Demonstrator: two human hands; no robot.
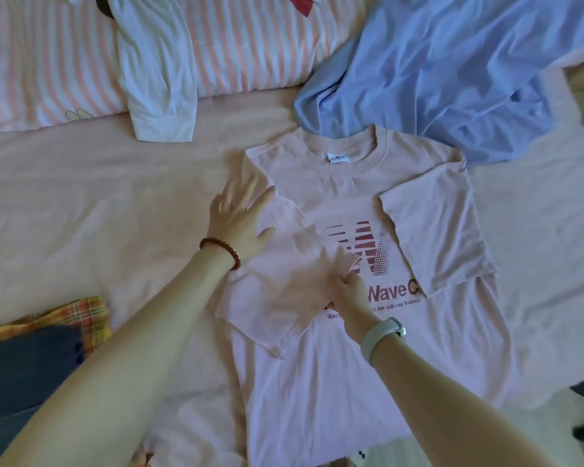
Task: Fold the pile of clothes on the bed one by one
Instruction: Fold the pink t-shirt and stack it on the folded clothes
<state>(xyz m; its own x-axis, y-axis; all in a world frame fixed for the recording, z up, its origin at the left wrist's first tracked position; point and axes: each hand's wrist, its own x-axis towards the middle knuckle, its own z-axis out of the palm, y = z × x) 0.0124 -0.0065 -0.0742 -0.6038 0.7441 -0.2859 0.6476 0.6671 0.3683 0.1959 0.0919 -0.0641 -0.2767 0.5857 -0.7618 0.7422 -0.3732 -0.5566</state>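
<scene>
1. Right hand [348,291] first: its fingers [343,281] pinch the hem of the left sleeve [284,284], which is drawn in over the chest of the pink T-shirt [334,382]. A firm grip on cloth, nothing loose about it.
2. Left hand [240,227] lies flat, fingers [230,197] spread and straight, pressing the shirt's left shoulder at the fold line. It grasps nothing (just an anchor).
3. The step in hand, as I read it: the sleeve fold on the left side. The right sleeve [435,230] already lies turned in across the printed logo [364,247], so this looks like the matching half.
4. Next move calls for laying that sleeve down flat and smoothing it, then, most likely, bringing the bottom hem up toward the collar [344,160].
5. Where the shirt lies: face up on the bed [81,197], right under both hands, collar away from the person.
6. Further out, a blue garment [452,79] waits crumpled beyond the collar, touching the shirt's shoulder, and a white garment [155,79] drapes over the striped pillow [31,62].
</scene>
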